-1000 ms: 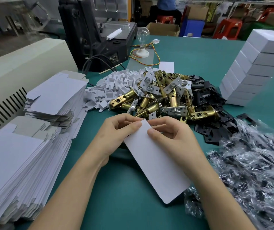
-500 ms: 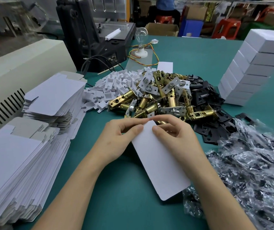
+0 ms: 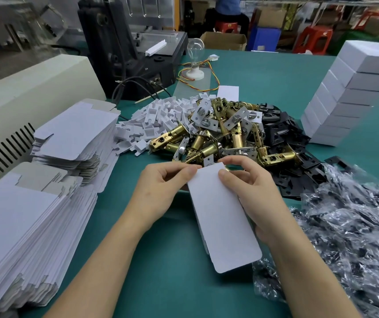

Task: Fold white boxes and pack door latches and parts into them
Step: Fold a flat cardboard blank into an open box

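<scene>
A white box blank (image 3: 223, 216) stands over the green table in front of me, held by both hands at its far end. My left hand (image 3: 161, 191) pinches the far left corner with thumb and fingertips. My right hand (image 3: 250, 187) grips the far right edge, thumb on the white face, fingers curled behind. Just beyond lies a pile of brass door latches (image 3: 218, 136). White plastic parts (image 3: 154, 120) lie to its left, black plates (image 3: 282, 138) to its right. What the box's inside holds is hidden.
Stacks of flat white box blanks (image 3: 34, 203) fill the left side. Folded white boxes (image 3: 349, 92) are stacked at the far right. Clear bags of black parts (image 3: 349, 228) lie at the right. A black machine (image 3: 126, 47) and a light bulb (image 3: 194, 58) stand behind.
The box blank has turned from slanting left to nearly straight away from me. Both hands shifted slightly right along its far end and kept their hold.
</scene>
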The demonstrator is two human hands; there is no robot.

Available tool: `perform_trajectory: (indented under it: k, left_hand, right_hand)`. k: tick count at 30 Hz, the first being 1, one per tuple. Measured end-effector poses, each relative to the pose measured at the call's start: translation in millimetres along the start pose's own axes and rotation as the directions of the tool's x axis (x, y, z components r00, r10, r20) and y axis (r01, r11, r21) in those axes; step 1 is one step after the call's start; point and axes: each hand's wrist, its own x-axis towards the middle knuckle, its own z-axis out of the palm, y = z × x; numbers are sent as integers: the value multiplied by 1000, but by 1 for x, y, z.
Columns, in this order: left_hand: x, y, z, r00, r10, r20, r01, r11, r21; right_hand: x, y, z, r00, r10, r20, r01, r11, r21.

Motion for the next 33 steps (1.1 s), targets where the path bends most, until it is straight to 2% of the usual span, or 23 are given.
perform_trajectory:
  k: [8, 13, 16, 18, 21, 24, 28, 30, 33]
  left_hand:
    - [0, 2, -4, 998, -41, 48, 41, 999, -10]
    - [3, 6, -9, 991, -137, 4, 135, 977, -163]
    - [6, 8, -15, 970, -241, -36, 225, 943, -245]
    - [5, 8, -18, 947, -315, -61, 294, 928, -230]
    - [5, 6, -18, 930, -355, -90, 339, 927, -159]
    - [8, 3, -19, 941, -324, -101, 307, 938, -159]
    - [4, 4, -20, 974, -226, -5, 226, 974, -18]
    - [3, 1, -15, 986, -166, 28, 164, 985, 54]
    - [4, 1, -12, 999, -51, -8, 52, 989, 137]
  right_hand:
    - [-1, -2, 1, 1000, -4, 19, 4, 1000, 11]
    - [0, -3, 0, 996, -32, 84, 30, 999, 27]
    - [1, -4, -4, 971, -203, 127, 215, 973, -88]
    - [-2, -6, -5, 901, -333, 277, 401, 884, -241]
    - [-1, -4, -8, 831, -377, 408, 516, 796, -316]
    - [-1, -4, -8, 827, -377, 416, 527, 778, -343]
    - [0, -2, -3, 839, -442, 319, 538, 764, -357]
    - [1, -1, -3, 861, -437, 260, 505, 792, -341]
    - [5, 1, -8, 914, -381, 142, 407, 865, -294]
